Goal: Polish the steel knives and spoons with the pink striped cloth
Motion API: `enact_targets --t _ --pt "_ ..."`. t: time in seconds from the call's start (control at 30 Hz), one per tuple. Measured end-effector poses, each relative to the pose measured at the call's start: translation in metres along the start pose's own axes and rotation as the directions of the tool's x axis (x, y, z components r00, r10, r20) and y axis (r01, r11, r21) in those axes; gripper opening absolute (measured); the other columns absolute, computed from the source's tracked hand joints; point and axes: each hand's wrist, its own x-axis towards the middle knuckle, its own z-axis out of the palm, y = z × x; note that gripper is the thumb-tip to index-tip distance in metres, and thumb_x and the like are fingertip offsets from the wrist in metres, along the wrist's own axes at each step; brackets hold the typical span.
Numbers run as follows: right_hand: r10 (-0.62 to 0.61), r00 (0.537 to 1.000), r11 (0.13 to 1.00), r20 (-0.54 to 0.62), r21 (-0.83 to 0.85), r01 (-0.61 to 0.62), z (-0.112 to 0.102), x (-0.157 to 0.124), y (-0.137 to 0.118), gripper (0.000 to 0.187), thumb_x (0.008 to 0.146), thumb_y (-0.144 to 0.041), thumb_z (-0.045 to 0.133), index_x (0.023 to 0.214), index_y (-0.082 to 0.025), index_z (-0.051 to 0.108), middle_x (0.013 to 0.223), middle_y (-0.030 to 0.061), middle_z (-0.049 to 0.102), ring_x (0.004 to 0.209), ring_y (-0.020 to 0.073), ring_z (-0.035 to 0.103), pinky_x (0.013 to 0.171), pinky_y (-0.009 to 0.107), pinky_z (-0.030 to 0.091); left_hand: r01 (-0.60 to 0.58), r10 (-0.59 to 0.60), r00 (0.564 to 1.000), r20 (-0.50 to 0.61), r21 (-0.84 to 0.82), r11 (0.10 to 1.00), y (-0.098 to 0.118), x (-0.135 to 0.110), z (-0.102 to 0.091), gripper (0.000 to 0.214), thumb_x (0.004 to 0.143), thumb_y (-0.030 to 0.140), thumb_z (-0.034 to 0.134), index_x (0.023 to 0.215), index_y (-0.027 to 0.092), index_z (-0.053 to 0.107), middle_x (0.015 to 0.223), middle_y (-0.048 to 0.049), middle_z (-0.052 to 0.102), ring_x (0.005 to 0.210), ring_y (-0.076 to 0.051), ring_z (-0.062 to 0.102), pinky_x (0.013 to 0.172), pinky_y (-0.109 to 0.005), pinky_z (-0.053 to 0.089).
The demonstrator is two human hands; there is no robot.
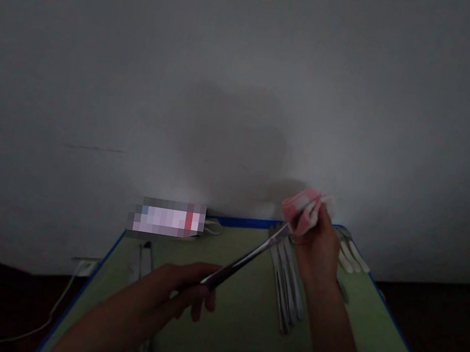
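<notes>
My left hand (183, 289) is closed round the lower end of a long shiny metal piece of cutlery (244, 260), which slants up to the right. Its far tip is covered by a crumpled pink-and-white cloth (306, 210), so I cannot tell its exact kind. That cloth is gripped in my right hand (320, 250), close to the wall. Under the right wrist, several metal cutlery pieces (286, 287) lie side by side on the green tabletop (230, 328). More metal cutlery (146, 260) lies beside my left forearm, partly hidden by it.
White-handled cutlery (353, 255) rests at the back right corner. A bright, blurred-out box-like object (169, 219) stands at the back left. The blue table edge (250, 223) meets a grey wall (249, 84). A white cable (53, 311) runs down at left.
</notes>
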Motion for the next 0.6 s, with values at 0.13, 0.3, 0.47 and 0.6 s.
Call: enact_targets --t 0.13,0.3,0.47,0.6 --pt "-0.074 0.997 0.997 -0.016 0.006 0.074 -0.002 0.003 -0.004 0.017 0.080 -0.037 0.060 0.087 -0.022 0.064 0.090 -0.0018 0.065 0.083 0.0098 0.060 0.076 0.023 0.049 0.011 -0.012 0.999 -0.041 -0.014 1.000 0.000 0.002 -0.008 0.026 0.091 0.031 0.043 0.100 0.025 0.066 0.085 -0.0009 0.069 0.070 -0.013 0.061 0.064 -0.021 0.046" --pt "-0.071 0.997 0.997 -0.036 -0.028 0.070 0.002 -0.003 0.000 0.021 0.080 -0.040 0.058 0.087 -0.021 0.063 0.089 -0.0003 0.063 0.079 0.0111 0.058 0.074 0.025 0.047 0.038 -0.036 0.986 -0.164 0.010 0.999 0.005 0.004 -0.008 0.025 0.085 0.035 0.051 0.074 0.023 0.070 0.069 0.0004 0.069 0.058 -0.012 0.058 0.053 -0.019 0.042" --pt "0.064 0.988 0.967 0.138 -0.254 -0.027 0.020 -0.035 0.023 0.033 0.083 -0.047 0.051 0.062 -0.022 0.054 0.059 -0.0028 0.050 0.055 0.0109 0.044 0.059 0.026 0.039 0.042 -0.018 0.955 -0.294 0.073 0.996 0.009 0.012 0.001 0.022 0.081 0.036 0.058 0.069 0.023 0.070 0.063 0.0021 0.068 0.052 -0.011 0.056 0.051 -0.019 0.041" --pt "0.171 0.962 0.901 0.213 -0.429 -0.065 0.028 -0.063 0.045 0.043 0.082 -0.052 0.049 0.054 -0.020 0.047 0.052 -0.0026 0.042 0.050 0.0109 0.036 0.052 0.026 0.032 0.060 -0.017 0.910 -0.414 0.091 0.994 0.010 0.018 0.003 0.021 0.080 0.038 0.058 0.070 0.023 0.070 0.062 0.0019 0.068 0.050 -0.012 0.056 0.050 -0.020 0.042"
